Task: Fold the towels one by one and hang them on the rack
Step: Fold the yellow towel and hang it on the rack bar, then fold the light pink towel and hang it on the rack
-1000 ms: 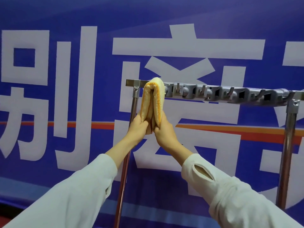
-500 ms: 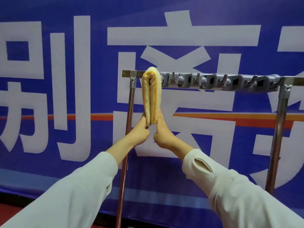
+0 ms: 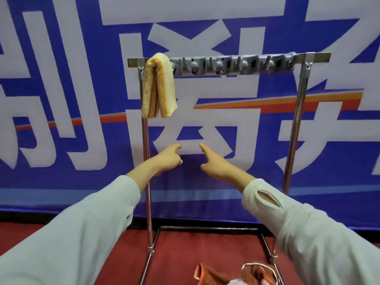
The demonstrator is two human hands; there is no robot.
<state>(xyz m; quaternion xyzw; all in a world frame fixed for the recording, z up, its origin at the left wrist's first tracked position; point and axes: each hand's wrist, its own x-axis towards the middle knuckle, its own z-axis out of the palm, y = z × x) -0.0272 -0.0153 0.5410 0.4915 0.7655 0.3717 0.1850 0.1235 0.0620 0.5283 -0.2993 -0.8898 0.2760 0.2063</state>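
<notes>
A folded yellow towel (image 3: 158, 87) with orange edging hangs over the left end of the metal rack's top bar (image 3: 314, 56). Below it, apart from the cloth, my left hand (image 3: 167, 158) and my right hand (image 3: 216, 162) hover empty, each with its forefinger stretched forward and the other fingers loosely curled. A brown towel (image 3: 213, 275) with a pale border lies crumpled on the red floor near the bottom edge of the view, inside the rack's base.
A grey strip of hooks (image 3: 232, 65) runs along the top bar right of the towel. The rack's two steel posts (image 3: 296, 124) stand on a floor frame (image 3: 207, 228). A blue banner (image 3: 61, 89) with large white characters hangs close behind.
Both hands have let go of the yellow towel and dropped below it. The view has tilted down, bringing the floor and the brown towel into sight.
</notes>
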